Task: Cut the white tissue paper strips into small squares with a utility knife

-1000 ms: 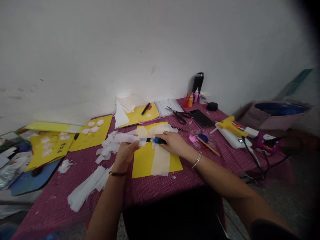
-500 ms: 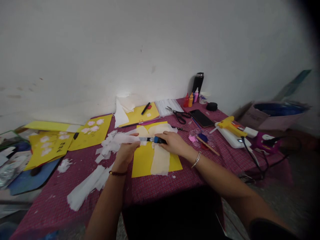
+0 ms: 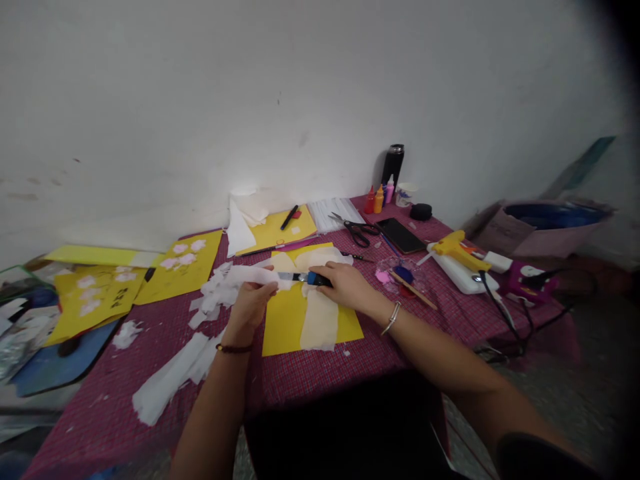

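My left hand (image 3: 254, 300) pinches a white tissue paper strip (image 3: 250, 275) between thumb and fingers. My right hand (image 3: 345, 283) is wrapped round a blue-and-black knife-like tool (image 3: 316, 279), whose flat silvery end points left and meets the strip. I cannot make out exactly what kind of tool it is. Both hands are above a yellow sheet (image 3: 283, 327), on which pale paper pieces (image 3: 320, 320) lie. More torn white tissue (image 3: 213, 300) is heaped left of my left hand, and long white strips (image 3: 170, 380) lie nearer me.
Scissors (image 3: 357, 230), a phone (image 3: 400, 236) and paint bottles (image 3: 379, 200) are at the back right. A palette (image 3: 404, 275) with a wooden stick and a yellow glue gun (image 3: 455, 247) lie to the right. Yellow cards with pink blossoms (image 3: 183, 260) lie left.
The white strip in my left hand now shows as a smoother, flatter band reaching the tool's silvery end. My right hand stays nearly where it was; the view has shifted slightly.
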### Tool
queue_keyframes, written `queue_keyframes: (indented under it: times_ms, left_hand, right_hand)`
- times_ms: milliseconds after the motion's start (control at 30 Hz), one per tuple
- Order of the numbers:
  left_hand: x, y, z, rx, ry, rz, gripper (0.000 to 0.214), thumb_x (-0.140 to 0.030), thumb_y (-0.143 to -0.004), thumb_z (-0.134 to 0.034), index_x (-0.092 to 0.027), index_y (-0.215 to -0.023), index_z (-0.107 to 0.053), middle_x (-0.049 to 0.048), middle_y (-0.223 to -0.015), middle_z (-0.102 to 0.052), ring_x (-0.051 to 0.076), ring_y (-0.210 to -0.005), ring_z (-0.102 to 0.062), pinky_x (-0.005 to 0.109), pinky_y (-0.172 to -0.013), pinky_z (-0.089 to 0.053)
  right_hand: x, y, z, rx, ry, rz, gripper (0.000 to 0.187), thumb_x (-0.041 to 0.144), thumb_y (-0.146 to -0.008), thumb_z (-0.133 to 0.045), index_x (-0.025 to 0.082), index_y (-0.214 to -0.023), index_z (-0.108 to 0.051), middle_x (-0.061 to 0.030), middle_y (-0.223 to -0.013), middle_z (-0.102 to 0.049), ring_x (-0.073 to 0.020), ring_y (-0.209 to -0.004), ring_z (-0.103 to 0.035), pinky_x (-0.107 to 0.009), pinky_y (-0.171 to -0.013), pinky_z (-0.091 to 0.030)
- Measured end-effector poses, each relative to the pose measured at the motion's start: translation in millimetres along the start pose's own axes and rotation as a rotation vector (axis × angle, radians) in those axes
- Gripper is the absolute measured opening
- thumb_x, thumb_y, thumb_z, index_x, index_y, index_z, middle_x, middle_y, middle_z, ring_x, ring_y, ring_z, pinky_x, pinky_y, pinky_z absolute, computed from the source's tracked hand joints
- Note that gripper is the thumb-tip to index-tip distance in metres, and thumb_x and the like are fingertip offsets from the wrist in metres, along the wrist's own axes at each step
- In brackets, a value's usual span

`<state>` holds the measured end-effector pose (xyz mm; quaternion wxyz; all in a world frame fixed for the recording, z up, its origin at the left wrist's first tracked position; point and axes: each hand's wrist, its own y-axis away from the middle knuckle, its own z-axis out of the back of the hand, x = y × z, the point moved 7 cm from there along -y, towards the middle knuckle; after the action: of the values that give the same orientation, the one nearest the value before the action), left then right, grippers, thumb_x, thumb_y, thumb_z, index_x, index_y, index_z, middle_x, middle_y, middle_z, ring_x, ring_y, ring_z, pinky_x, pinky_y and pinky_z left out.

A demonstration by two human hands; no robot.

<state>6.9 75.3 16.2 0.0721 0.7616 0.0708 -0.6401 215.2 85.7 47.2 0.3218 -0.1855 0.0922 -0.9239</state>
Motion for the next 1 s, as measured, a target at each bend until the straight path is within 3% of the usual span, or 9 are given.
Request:
queue_keyframes:
  times_ms: [367, 700, 1000]
  left_hand:
    - [-2, -1, -2.6, 0.048, -0.005, -0.013, 0.038, -0.019, -0.054, -0.078, -0.013, -0.091, -0.07, -0.0026, -0.062, -0.063, 0.01, -0.056, -0.052, 0.023, -0.057, -0.039]
    - [5, -3, -2.6, 0.054, -0.07, -0.025, 0.051, -0.018, -0.055, -0.08, -0.014, -0.104, -0.069, -0.0037, -0.063, -0.063, 0.011, -0.056, -0.053, 0.022, -0.056, -0.038]
    - [-5, 2, -2.6, 0.132, -0.076, -0.022, 0.051, -0.018, -0.054, -0.08, -0.014, -0.104, -0.07, -0.0033, -0.061, -0.061, 0.012, -0.058, -0.053, 0.024, -0.058, -0.038]
  right_hand:
    - [4, 0, 0, 0.027, -0.021, 0.022, 0.045, 0.03, -0.089, -0.059, 0.024, -0.134, -0.053, -0.0086, -0.109, -0.066, -0.0221, -0.097, -0.061, -0.03, -0.081, -0.041]
    - [5, 0, -3, 0.027, -0.054, 0.035, 0.045, 0.029, -0.089, -0.059, 0.023, -0.133, -0.054, -0.0088, -0.11, -0.066, -0.0218, -0.096, -0.061, -0.031, -0.081, -0.041]
    - [-5, -1, 1, 0.015, -0.081, 0.069, 0.047, 0.028, -0.085, -0.064, 0.024, -0.131, -0.058, -0.0078, -0.106, -0.066, -0.022, -0.095, -0.061, -0.03, -0.081, -0.041]
